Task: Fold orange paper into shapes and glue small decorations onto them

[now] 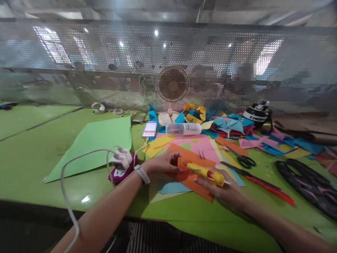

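My left hand, with a white watch band on the wrist, pinches a piece of orange paper at its left side. The hand's fingers curl over the paper and partly hide it. In my right hand is a yellow glue gun with a clear stick poking out of its back end. Its dark tip points left, close above the orange paper, near my left fingers; whether it touches cannot be made out. Under the orange paper lie a light blue sheet and pink paper.
Right of my hands lie black scissors, a red-handled cutter and a black openwork object. Behind are a clear bottle, a fan and paper scraps. Left are a green sheet and a white plug with a cable.
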`<state>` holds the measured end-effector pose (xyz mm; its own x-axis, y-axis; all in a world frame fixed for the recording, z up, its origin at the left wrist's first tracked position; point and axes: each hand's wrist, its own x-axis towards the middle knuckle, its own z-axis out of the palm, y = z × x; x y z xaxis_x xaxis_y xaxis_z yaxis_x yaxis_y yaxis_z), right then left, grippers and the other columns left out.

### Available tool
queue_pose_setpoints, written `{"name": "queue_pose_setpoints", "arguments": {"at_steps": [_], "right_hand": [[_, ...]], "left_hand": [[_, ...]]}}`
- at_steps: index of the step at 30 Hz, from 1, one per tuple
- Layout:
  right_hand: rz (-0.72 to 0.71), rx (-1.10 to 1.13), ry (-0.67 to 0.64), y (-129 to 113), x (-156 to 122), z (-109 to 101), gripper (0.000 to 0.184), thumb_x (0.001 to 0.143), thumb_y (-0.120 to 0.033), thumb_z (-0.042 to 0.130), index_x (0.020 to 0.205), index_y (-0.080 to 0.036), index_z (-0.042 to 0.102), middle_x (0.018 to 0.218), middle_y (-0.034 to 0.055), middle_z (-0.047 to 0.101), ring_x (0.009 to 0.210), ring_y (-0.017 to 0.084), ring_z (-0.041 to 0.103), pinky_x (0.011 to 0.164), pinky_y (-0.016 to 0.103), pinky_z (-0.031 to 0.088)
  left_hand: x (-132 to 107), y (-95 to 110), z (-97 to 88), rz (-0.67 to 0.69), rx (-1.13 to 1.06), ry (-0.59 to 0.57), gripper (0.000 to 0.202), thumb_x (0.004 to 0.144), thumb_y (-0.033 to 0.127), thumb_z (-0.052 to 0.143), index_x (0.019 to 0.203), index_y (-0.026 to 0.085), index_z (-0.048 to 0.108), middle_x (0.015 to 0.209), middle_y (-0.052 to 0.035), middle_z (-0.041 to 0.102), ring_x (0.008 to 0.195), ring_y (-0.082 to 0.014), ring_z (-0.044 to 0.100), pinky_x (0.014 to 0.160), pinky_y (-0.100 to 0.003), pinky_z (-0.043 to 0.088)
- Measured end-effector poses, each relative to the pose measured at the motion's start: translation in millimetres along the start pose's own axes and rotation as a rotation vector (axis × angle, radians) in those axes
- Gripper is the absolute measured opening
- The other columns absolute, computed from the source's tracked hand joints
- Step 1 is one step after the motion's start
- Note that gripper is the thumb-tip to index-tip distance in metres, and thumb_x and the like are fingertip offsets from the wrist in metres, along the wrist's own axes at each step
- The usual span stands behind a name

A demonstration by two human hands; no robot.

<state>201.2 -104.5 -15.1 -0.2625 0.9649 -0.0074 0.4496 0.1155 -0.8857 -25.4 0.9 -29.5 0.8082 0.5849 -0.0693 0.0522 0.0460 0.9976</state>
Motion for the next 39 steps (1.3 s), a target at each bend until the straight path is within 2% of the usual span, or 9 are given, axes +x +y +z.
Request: {"name": "queue_pose_setpoints", "arguments": {"at_steps": [7,12,21,27,33,39], "right_hand": [[-0.028,-0.006,0.038,0.9,0.6,2.9,0.025,0.079,-0.043,0.062,0.079,-0.019,0.059,0.060,-0.0035,0.050,0.050,0.009,0.041,0.043,0.020,0.037],[0.009,0.018,0.029,0.4,-0.3,2.6,0.024,0.080,-0.042,0.062,0.085,-0.019,0.061,0.063,-0.0029,0.052,0.051,0.009,0.043,0.044,0.020,0.038],[0.047,0.049,0.040,-0.2,-1.3,4.0,0.022,0.077,-0.040,0.065,0.080,-0.019,0.060,0.062,-0.0034,0.050,0.051,0.009,0.043,0.044,0.020,0.038],[0.046,0.060,0.027,0.9,-0.9,4.0,0.022,0.078,-0.040,0.063,0.085,-0.019,0.063,0.058,-0.0040,0.049,0.047,0.009,0.042,0.041,0.020,0.036],[0.046,0.067,0.037,1.6,-1.6,3.7,0.022,0.077,-0.040,0.065,0.080,-0.018,0.062,0.059,-0.0036,0.049,0.048,0.008,0.041,0.041,0.019,0.035],[0.056,0.075,0.033,1.0,-2.1,4.6,0.023,0.078,-0.042,0.064,0.085,-0.020,0.064,0.055,-0.0047,0.047,0.045,0.008,0.041,0.039,0.019,0.034]], "left_hand": [[1.5,-2.6,-2.4,0.033,0.047,0.004,0.040,0.066,0.024,0.079,0.095,0.016,0.054,0.095,-0.0044,0.063,0.083,-0.0148,0.061,0.071,-0.027,0.047],[1.4,-1.5,-2.8,0.030,0.056,-0.001,0.039,0.065,0.024,0.079,0.094,0.016,0.053,0.088,-0.0013,0.063,0.075,-0.0131,0.060,0.068,-0.026,0.047],[0.6,-2.9,-3.5,0.015,0.033,-0.019,0.041,0.066,0.025,0.079,0.096,0.016,0.053,0.095,-0.0041,0.063,0.082,-0.0148,0.060,0.071,-0.028,0.047],[-0.3,-1.3,-2.8,0.026,0.036,-0.033,0.039,0.068,0.025,0.077,0.096,0.016,0.052,0.096,-0.0045,0.063,0.082,-0.0143,0.060,0.072,-0.027,0.047],[-0.1,1.8,-1.6,0.008,0.071,-0.008,0.039,0.066,0.024,0.078,0.093,0.016,0.051,0.085,-0.0005,0.061,0.070,-0.0109,0.057,0.062,-0.023,0.045],[-0.7,5.3,0.3,0.011,0.090,-0.009,0.036,0.067,0.023,0.077,0.092,0.016,0.052,0.082,0.0008,0.060,0.069,-0.0108,0.056,0.062,-0.023,0.043]]}}
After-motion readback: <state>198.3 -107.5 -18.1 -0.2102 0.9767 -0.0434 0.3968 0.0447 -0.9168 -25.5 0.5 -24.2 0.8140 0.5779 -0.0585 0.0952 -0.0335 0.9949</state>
